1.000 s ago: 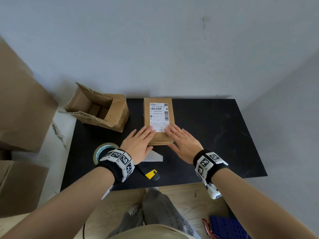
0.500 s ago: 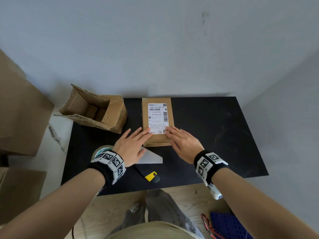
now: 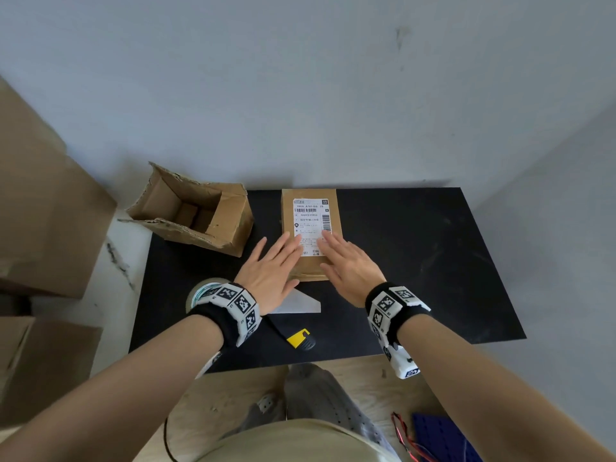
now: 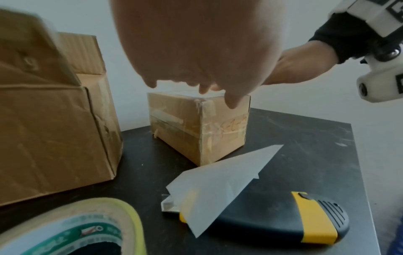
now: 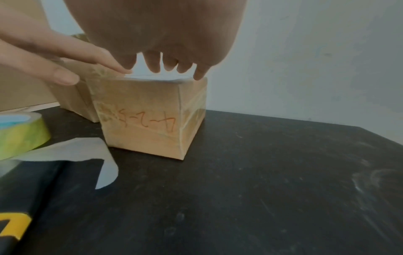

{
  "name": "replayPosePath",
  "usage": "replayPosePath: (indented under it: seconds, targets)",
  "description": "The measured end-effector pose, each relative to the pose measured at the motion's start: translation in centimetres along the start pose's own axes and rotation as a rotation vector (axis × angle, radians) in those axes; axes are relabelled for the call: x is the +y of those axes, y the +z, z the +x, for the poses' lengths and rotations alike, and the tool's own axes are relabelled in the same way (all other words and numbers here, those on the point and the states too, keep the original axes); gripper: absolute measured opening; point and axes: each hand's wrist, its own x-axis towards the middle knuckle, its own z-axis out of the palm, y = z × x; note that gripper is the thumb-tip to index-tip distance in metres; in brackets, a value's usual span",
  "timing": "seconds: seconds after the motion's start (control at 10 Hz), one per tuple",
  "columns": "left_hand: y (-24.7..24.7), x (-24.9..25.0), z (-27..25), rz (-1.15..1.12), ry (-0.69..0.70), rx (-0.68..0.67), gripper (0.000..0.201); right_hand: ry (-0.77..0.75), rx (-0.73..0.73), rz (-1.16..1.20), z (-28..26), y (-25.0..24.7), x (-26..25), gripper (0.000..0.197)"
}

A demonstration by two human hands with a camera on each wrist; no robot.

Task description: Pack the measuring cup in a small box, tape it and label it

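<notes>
A small closed cardboard box (image 3: pixel 310 268) wrapped in clear tape stands on the black table (image 3: pixel 416 261). A white shipping label (image 3: pixel 311 221) lies on its top. My left hand (image 3: pixel 273 268) and right hand (image 3: pixel 346 265) lie flat with straight fingers on the near half of the label. In the wrist views the box (image 4: pixel 200 127) (image 5: pixel 150 117) shows red writing on its front, with the fingertips of both hands resting on its top edge. The measuring cup is not visible.
An open torn cardboard box (image 3: pixel 196 211) lies on its side at the table's back left. A tape roll (image 3: pixel 203 291), white backing paper (image 3: pixel 296 303) and a yellow-black box cutter (image 3: pixel 300 338) lie near the front edge. Large cartons (image 3: pixel 43 221) stand at left.
Both hands have slid forward over the label, from the box's near edge up toward its middle. The box has stayed in place.
</notes>
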Motion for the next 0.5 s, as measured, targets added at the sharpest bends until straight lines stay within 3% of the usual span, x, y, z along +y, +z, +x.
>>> replayPosePath:
  seconds: [0.1, 0.3, 0.4, 0.5]
  targets:
    - [0.6, 0.4, 0.6, -0.035, -0.038, -0.090, 0.068, 0.068, -0.128, -0.092, 0.8, 0.4, -0.7, 0.059]
    - [0.3, 0.1, 1.5, -0.224, -0.161, -0.169, 0.072, 0.134, -0.154, -0.150, 1.7, -0.1, 0.1, 0.062]
    - [0.0, -0.1, 1.5, -0.293, -0.245, -0.156, 0.075, 0.296, -0.109, -0.015, 0.9, -1.3, 0.4, 0.062]
    - [-0.6, -0.4, 0.6, -0.350, -0.311, -0.037, 0.071, 0.350, -0.041, -0.005, 0.2, -2.7, 0.2, 0.053]
